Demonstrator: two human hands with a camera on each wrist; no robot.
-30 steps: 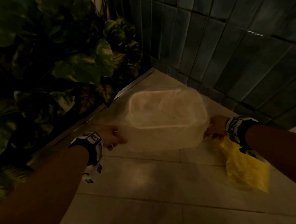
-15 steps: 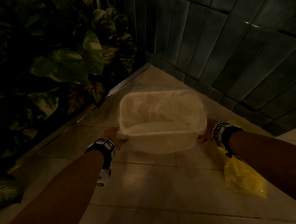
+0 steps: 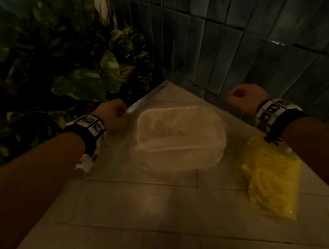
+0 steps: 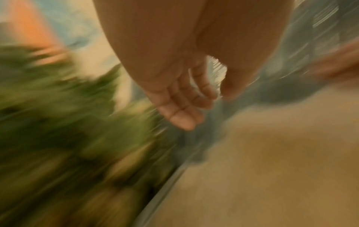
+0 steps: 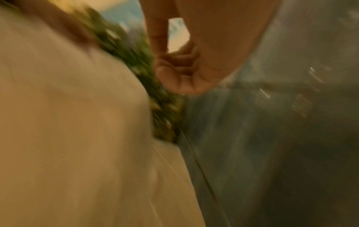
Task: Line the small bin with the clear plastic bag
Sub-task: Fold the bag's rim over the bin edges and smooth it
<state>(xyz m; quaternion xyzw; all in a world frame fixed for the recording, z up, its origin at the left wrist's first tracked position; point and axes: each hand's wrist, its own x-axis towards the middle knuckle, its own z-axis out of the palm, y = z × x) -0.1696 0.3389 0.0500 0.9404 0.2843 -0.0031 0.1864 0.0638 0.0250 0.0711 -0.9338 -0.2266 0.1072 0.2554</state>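
The small pale bin [image 3: 183, 158] stands on the tiled floor near the corner. The clear plastic bag [image 3: 169, 127] sits inside it, its film folded over the rim and down the outer wall. My left hand [image 3: 114, 113] hovers left of the bin, apart from it. In the left wrist view the left hand [image 4: 204, 104] has relaxed fingers and holds nothing. My right hand [image 3: 244, 98] is raised to the right of the bin, near the wall. The right wrist view shows the right hand [image 5: 174, 69] with fingers curled into the palm, holding nothing.
A crumpled yellow plastic bag [image 3: 269, 177] lies on the floor right of the bin. Leafy plants [image 3: 70, 76] fill the left side behind a metal floor strip [image 3: 148, 98]. Dark tiled wall [image 3: 251, 42] closes the right and back.
Both hands have let go of the bag at the bin's sides and lifted up and outward. The bin stays in place with the bag over its rim.
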